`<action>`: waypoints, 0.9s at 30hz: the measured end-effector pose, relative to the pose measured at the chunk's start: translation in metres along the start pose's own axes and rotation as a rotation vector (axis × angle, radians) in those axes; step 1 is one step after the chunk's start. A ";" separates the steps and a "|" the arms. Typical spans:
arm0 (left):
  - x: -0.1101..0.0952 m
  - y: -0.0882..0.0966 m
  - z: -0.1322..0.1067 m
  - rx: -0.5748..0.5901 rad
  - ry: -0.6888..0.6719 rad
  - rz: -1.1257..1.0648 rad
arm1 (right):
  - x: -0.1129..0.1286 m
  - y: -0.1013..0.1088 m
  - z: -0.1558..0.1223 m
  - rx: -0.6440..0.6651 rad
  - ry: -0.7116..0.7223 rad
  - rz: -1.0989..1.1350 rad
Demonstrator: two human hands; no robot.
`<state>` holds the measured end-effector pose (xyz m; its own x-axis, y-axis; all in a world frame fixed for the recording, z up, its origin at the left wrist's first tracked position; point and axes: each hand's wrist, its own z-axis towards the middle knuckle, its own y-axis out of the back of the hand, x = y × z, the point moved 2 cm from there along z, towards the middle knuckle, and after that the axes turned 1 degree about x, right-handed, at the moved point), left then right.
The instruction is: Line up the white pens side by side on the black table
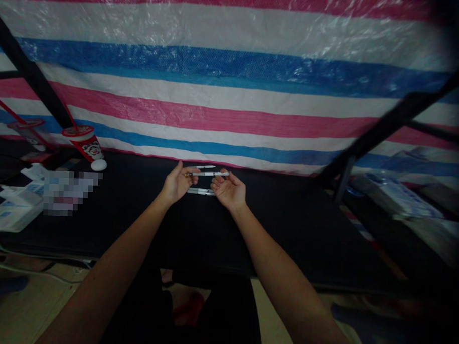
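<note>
A white-and-grey pen (207, 173) is held level above the black table (283, 229), between my two hands. My left hand (175, 184) closes its fingertips on the pen's left end, where a small gold-coloured tip shows. The other end sits in the pinched fingers of my right hand (231, 192). Just behind it lies another white pen (206, 166), its left part hidden by my left hand. Nearer to me, partly covered by my hands, there is a grey-and-white pen or pens (199, 191) on the table; how many I cannot tell.
At the left are a red cup with a straw (85, 143), a white egg-shaped object (98, 165), and a white power strip (15, 212) with plugs and cables. A striped plastic sheet (224, 101) hangs behind the table. Plastic-wrapped packages (402, 195) lie at the right, past a black frame bar (381, 127).
</note>
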<state>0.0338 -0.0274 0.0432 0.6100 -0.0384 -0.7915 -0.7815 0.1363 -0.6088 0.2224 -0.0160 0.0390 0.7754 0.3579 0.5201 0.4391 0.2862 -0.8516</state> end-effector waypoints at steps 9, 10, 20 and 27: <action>0.000 0.002 0.000 0.005 0.009 0.001 | 0.001 0.001 -0.001 -0.007 -0.022 0.036; 0.000 0.002 0.000 0.006 0.010 0.001 | 0.001 0.001 -0.001 -0.004 -0.024 0.034; 0.000 0.002 -0.001 0.014 0.039 0.044 | 0.005 0.004 -0.001 -0.043 -0.028 -0.050; 0.002 0.007 0.002 0.032 0.038 0.082 | 0.007 0.007 -0.001 -0.045 -0.004 -0.155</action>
<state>0.0303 -0.0245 0.0374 0.5378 -0.0635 -0.8407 -0.8239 0.1721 -0.5400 0.2308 -0.0122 0.0369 0.6949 0.3159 0.6460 0.5735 0.2984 -0.7629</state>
